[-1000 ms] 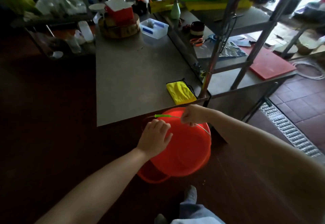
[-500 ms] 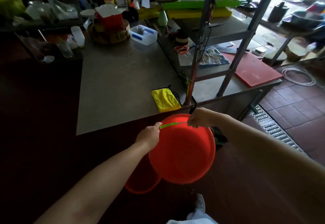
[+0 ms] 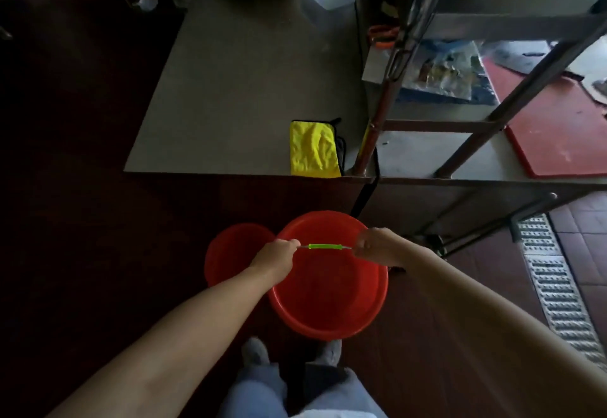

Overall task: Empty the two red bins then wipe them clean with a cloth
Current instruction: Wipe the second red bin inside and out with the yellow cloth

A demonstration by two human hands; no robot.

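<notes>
Bin [image 3: 328, 302] levelled | 2 hands [image 3: 274, 255] [image 3: 374, 246] grip handle [image 3: 325, 246] | 2 red bins [image 3: 236, 253] | 1 cloth [image 3: 312, 150]

A grey steel table [image 3: 246, 89] fills the upper middle; a metal rack [image 3: 492, 25] stands upper right in daylight. Red-brown floor tiles [image 3: 588, 240] and a drain grate [image 3: 555, 292] run down the right edge; the left side lies dark.

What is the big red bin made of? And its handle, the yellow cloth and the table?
The big red bin looks like smooth, slightly shiny plastic: even colour, thin rim. Its handle seems thin wire with a green plastic sleeve. The yellow cloth looks soft, probably microfibre: wrinkled, fuzzy. The table looks like dull steel: grey, faint sheen.
</notes>
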